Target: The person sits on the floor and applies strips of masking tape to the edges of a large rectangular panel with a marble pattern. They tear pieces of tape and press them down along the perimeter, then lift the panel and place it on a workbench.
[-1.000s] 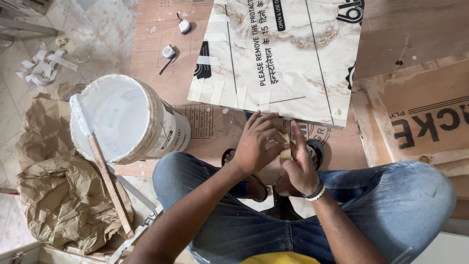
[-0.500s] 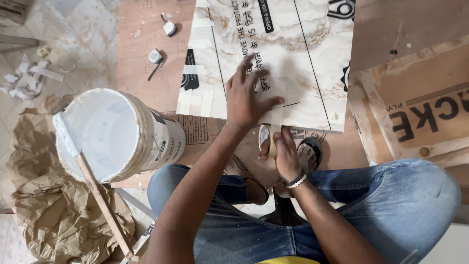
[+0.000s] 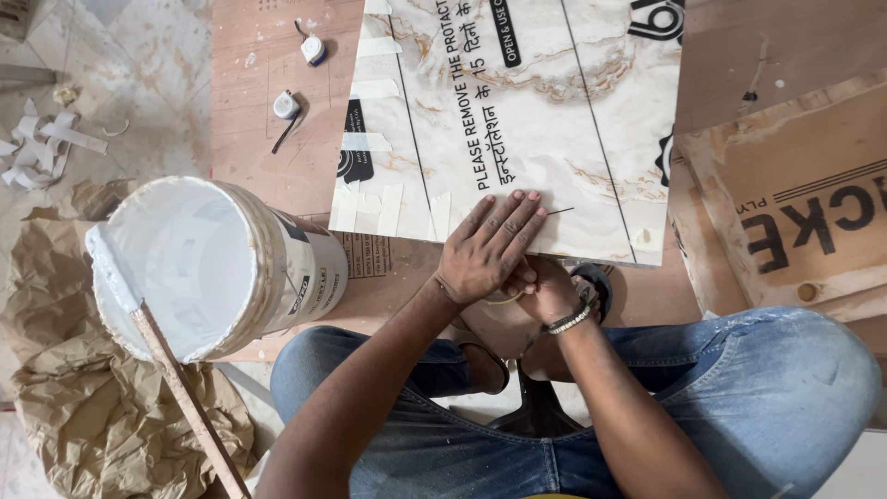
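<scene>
Fingers (image 3: pixel 514 214) of my left hand (image 3: pixel 488 251) lie nearly straight and close together, only slightly fanned, pressed flat on the near edge of the marble-patterned tile (image 3: pixel 517 120). The fingertips rest on the glossy film just beside a thin dark pencil line that runs off to the right. My right hand (image 3: pixel 547 288) sits tucked under and behind the left, mostly covered by it; I can see its knuckles curled at the tile's lower edge, but I cannot tell whether those fingers pinch anything. A beaded bracelet (image 3: pixel 567 320) circles that wrist.

Both forearms come up from the bottom of the view and meet at the tile's edge, the left one crossing in from the lower left. My knees in blue jeans frame them, and a dark sandal (image 3: pixel 591 277) shows just beyond the right hand.

The tile lies flat on a reddish plywood floor (image 3: pixel 263 120), smooth and shiny, cream with tan veining, with strips of pale masking tape (image 3: pixel 388 205) along its left and near edges. To the left stands a white plastic bucket (image 3: pixel 212 263), tilted, with a wooden stick (image 3: pixel 185 407) leaning on its rim, over crumpled brown paper (image 3: pixel 102 425).
</scene>
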